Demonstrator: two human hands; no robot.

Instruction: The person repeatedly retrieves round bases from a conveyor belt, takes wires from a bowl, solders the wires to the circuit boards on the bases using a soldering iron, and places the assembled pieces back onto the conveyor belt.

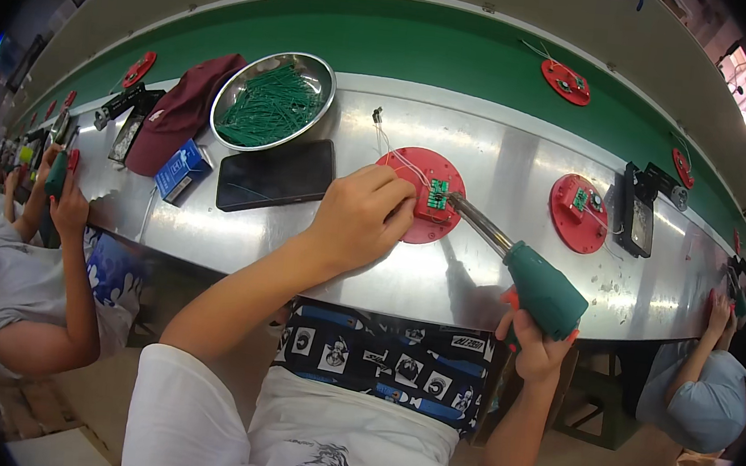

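A round red plastic base (423,227) lies on the metal bench in front of me, with a small green circuit board (438,194) at its middle. Thin white wires (411,163) run from it toward a small dark connector (378,115). My left hand (364,212) rests over the base's left side, fingers curled and pinched close to the board; what they grip is hidden. In my right hand (541,350) is a green soldering gun (545,290) with red parts, its metal tip touching or just over the board's right edge.
Left of the base are a dark phone (276,175), a steel bowl (330,94) of green wires (270,108), a maroon cap (178,111) and a blue box (183,172). Another red base (578,230) and a black stand (637,209) sit right. Co-workers are at both sides.
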